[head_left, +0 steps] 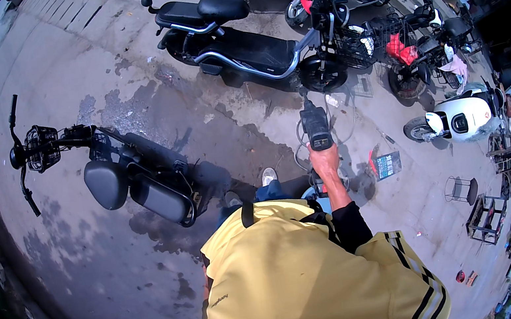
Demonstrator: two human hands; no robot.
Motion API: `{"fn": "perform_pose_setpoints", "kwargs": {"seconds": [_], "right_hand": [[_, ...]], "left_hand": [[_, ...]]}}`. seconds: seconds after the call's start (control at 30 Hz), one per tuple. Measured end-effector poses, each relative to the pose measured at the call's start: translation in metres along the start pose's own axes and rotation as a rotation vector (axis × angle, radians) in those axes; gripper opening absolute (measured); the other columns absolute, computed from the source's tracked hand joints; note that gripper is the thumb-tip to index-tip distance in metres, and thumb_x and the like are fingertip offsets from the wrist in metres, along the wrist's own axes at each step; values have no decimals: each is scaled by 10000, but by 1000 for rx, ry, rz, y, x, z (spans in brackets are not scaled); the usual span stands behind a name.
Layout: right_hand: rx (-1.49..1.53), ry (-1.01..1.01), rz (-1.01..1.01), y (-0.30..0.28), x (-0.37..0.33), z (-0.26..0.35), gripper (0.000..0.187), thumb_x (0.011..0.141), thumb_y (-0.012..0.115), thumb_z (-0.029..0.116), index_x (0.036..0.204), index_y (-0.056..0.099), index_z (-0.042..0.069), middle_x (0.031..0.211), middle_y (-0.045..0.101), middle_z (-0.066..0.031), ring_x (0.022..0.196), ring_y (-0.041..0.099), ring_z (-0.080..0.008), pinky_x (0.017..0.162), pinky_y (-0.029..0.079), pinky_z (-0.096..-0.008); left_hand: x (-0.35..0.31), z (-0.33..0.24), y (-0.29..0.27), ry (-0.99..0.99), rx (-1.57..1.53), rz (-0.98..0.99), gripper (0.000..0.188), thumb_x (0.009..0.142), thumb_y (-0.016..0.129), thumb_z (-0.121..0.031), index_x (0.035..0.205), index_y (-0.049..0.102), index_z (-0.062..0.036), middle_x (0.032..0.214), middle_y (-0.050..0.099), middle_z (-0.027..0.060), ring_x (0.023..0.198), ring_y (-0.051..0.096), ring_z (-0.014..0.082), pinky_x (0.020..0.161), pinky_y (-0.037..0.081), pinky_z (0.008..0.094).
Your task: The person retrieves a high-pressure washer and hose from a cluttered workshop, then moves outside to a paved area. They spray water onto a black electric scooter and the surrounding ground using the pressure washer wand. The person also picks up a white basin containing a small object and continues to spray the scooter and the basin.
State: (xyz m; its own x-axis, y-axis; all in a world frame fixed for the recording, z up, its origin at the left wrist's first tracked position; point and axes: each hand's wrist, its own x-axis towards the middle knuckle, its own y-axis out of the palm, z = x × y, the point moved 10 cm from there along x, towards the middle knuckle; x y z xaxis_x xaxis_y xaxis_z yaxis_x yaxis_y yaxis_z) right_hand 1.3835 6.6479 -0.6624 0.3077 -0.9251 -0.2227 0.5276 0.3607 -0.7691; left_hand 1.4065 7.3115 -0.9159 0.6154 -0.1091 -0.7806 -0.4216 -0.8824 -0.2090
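Black power tool (315,122) was gripped at its near end by the right hand (325,160), which was closed on it; tool was held just ahead of that hand, above the ground (231,130). Left hand was hidden, state couldn't be told. Red bundle (400,51) was seen in a wire basket (390,28). Tool's long axis was aligned fore-aft, narrow tip pointed forward, toward the front wheel (323,73) of a black scooter (251,50).

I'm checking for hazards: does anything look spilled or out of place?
Yes: a dark, wet-looking patch spreads over the ground left of the power tool, its ragged edges suggesting spilled liquid; which liquid, I can't tell.
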Motion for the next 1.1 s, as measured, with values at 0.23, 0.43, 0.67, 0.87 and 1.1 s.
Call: {"fn": "perform_pose_setpoints", "kwargs": {"seconds": [0.23,0.43,0.67,0.87,1.1], "right_hand": [[-169,-35,57,-31,20,38,401,819,686,234,1194,609,115,947,718,-272,950,673,-497,835,516,-574],[-36,-106,106,-25,59,29,403,811,666,194,1200,603,108,943,714,-279,953,669,-500,840,515,-566],[-26,-155,176,-18,89,40,376,824,675,212,1169,602,85,962,716,-269,971,669,-490,841,521,-555],[21,-150,202,4,111,33,415,837,701,273,1195,634,75,1018,721,-254,1020,670,-474,870,527,-531],[456,17,404,66,145,41,357,780,803,287,974,709,3,781,726,-137,696,699,-265,720,543,-400]], "left_hand": [[0,-23,24,3,5,8,216,959,603,-238,1079,665,-69,881,680,47,725,619,147,636,511,302],[0,-44,45,37,14,-3,222,959,608,-242,1077,665,-63,888,679,46,736,616,145,643,508,299],[-2,-58,73,55,21,-4,228,959,614,-246,1075,665,-56,896,677,44,749,614,142,652,504,296],[-6,-60,96,73,9,-8,235,958,618,-249,1073,665,-50,903,676,43,760,611,140,659,500,293],[-26,-44,113,81,-1,-41,242,958,624,-253,1071,665,-43,911,675,42,773,609,137,667,496,289]]}}
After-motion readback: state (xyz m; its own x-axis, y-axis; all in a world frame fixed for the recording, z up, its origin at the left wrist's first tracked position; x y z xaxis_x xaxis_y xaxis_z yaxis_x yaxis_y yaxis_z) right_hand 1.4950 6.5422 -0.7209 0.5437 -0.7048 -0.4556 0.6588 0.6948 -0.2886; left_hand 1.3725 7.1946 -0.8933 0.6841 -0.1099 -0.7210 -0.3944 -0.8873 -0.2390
